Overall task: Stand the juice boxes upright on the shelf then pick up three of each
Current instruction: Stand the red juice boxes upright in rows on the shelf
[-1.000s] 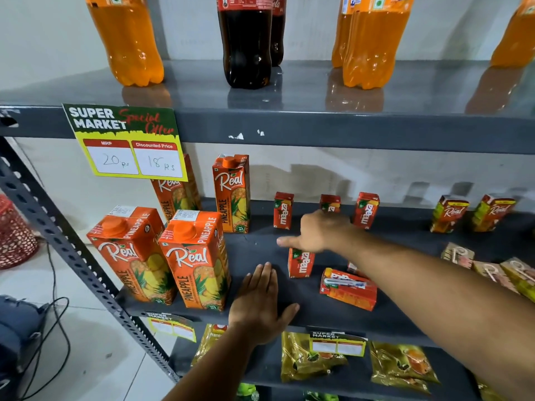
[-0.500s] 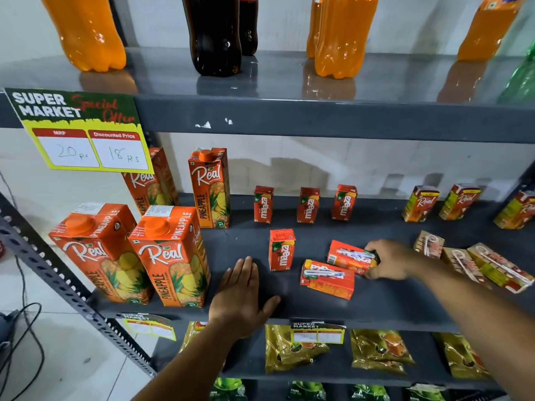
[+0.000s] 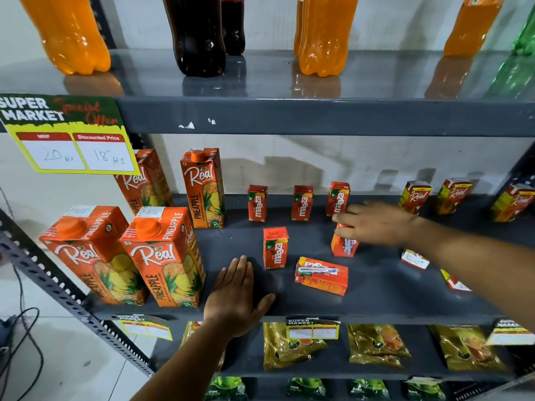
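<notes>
on the middle shelf (image 3: 376, 302) my right hand (image 3: 376, 224) closed over a maaza box (image 3: 344, 246) to stand it upright, while my left hand (image 3: 236, 296) lay flat and empty for balance.

On the top shelf you've got orange soda bottles (image 3: 69, 39), (image 3: 324, 36), (image 3: 474, 24), a dark cola bottle (image 3: 198, 36) between them and a green bottle (image 3: 524, 53) at far right. A yellow price sign (image 3: 72, 134) reading "Super Market Special Offer, 20 rs, 18 rs" hangs from the top shelf edge at left. Below you see yellow-brown snack packets (image 3: 292, 345), (image 3: 376, 345) with small price tags (image 3: 312, 328) above them, green packets (image 3: 228, 387) lower still. A black cable (image 3: 26, 337) lies on the tiled floor (image 3: 72, 357) at left.
</notes>
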Tool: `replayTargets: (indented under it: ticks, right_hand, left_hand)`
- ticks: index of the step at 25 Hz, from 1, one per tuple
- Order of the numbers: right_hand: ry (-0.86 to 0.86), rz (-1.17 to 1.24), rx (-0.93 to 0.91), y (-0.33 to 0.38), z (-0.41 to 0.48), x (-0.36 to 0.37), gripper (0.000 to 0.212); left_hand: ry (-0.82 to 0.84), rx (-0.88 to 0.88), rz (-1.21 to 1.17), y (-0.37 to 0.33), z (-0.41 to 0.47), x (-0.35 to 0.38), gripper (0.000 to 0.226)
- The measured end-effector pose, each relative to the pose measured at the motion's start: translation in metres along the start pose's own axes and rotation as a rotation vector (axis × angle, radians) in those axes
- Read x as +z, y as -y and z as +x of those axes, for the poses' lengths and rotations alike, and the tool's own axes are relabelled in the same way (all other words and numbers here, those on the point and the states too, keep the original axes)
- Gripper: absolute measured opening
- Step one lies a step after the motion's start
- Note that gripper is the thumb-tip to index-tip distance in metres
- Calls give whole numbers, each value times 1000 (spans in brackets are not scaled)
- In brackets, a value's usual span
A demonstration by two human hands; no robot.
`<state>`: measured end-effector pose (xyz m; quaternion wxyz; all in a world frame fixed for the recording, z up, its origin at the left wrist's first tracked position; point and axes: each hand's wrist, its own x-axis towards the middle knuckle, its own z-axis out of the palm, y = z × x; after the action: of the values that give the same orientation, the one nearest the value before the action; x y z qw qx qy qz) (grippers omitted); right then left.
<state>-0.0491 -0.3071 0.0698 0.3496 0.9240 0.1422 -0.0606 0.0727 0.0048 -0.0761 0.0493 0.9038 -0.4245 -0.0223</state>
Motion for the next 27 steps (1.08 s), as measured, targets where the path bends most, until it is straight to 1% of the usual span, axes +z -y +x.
replayTargets:
  ticks: [3,8,10,12,14,16,18,19,20,21,22,23,24,25,27]
  right_hand:
    - [10,-18,-13,-10,0,1,43]
    - [102,92,-25,-17,5,-3,54]
    - [123,221,79,-19,6,-8,57]
    - [206,408,274,-19,8,-13,64]
    - [305,518,436,-17,10,-17,69]
    - [363,573,529,-10,12,-16,68]
    - [383,603,576,-5,13,-18,74]
    - [377,602,596,-4,12,-21,83]
    - [323,568,610,-2,12,-24,90]
    - [212,532,621,0,10,-29,93]
    - [68,547,627,4,9,-35,90]
    - [-60,632,620,12,7,-38,85]
    - [-132,742,601,23,5,-40,80]
    - [-136,838,574,39,4,-42,75]
    - [-16,930,537,75,9,-36,70]
  left_hand:
    - [-3,-5,0,0,1,1,100]
    - [-7,-3,3,1,2,3,102]
    - [-10,-4,3,1,2,4,103]
    - [-11,-5,6,2,3,5,104]
    - [-8,-6,8,2,3,6,104]
    - [-10,-6,7,2,4,7,104]
    - [-10,-5,4,3,5,7,104]
    - [-11,-4,2,3,4,7,104]
    - [-13,-3,1,3,4,7,104]
    - [-16,-4,2,3,4,7,103]
    - [-16,-4,3,2,3,7,103]
    - [-13,-4,5,2,3,6,103]
    - [-14,-7,5,1,3,6,103]
    - [-15,-10,5,1,3,6,102]
    - [-9,-5,7,0,3,4,101]
